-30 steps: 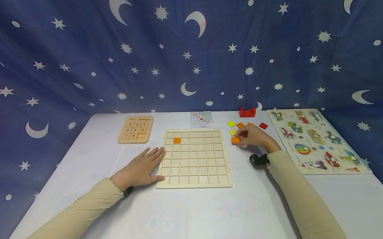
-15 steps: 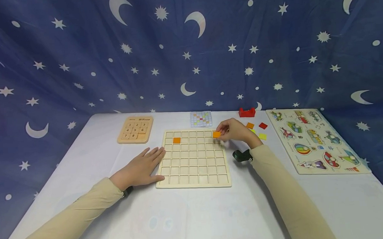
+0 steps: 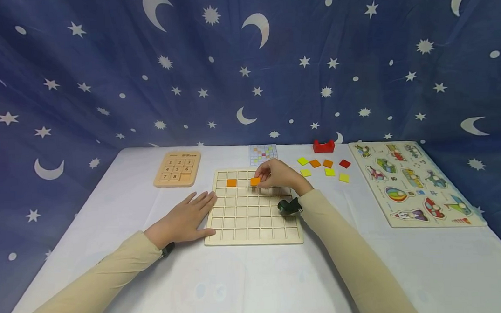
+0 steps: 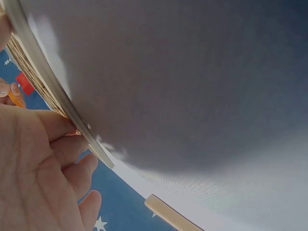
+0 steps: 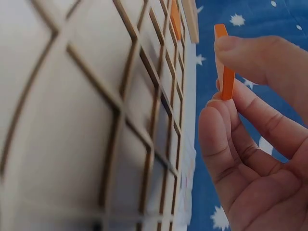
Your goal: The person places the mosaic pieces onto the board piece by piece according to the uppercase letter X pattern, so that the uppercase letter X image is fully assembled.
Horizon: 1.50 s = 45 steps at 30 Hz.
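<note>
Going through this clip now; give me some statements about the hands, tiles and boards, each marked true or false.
1. The right hand pinches an orange square tile. True.
2. The wooden number puzzle lies left of the grid board. True.
3. The left hand rests on the number puzzle. False: it touches the grid board's left edge.
4. Four yellow tiles lie right of the grid board. True.
5. The red tile is set in the grid board. False: it lies on the table, right of the board.

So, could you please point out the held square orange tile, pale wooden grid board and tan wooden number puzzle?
Held square orange tile [image 3: 255, 181], head view, visible face.
Pale wooden grid board [image 3: 253, 211], head view, bare cell.
Tan wooden number puzzle [image 3: 177, 169], head view, tile 5.
</note>
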Available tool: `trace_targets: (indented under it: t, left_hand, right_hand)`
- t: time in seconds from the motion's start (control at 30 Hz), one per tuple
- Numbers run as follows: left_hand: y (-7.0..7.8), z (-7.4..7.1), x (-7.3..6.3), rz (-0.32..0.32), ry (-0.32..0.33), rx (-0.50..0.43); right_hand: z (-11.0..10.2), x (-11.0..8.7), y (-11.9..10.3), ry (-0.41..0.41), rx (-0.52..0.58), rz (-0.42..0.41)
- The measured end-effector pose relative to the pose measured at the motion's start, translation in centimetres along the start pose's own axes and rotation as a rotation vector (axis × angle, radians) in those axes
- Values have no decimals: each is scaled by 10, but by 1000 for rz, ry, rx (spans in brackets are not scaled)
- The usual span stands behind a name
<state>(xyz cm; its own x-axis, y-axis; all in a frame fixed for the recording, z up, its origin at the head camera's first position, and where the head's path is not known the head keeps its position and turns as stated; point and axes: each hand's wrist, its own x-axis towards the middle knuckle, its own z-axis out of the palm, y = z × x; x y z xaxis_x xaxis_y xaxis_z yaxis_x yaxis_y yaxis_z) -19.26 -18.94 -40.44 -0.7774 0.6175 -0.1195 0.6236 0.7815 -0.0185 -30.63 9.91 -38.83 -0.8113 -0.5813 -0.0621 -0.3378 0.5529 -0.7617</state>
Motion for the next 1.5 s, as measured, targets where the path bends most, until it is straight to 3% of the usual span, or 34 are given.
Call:
trace_targets:
  t: [0.43,0.97,1.37,1.5]
  left_hand:
    - [-2,-4,5,20,-23,11]
    - [-18,-8,24,34,-12,33]
    - [-18,-6,26,37,-12,39]
    - [-18,-6,26,30,-17,38]
  right_hand:
    - [19,12,-6,-36,34,29]
    - [28,18,-10,-57,4,-2]
    - [32,23,-12,-56,-43,16]
    - [33,28,-6,-68,-25,-21]
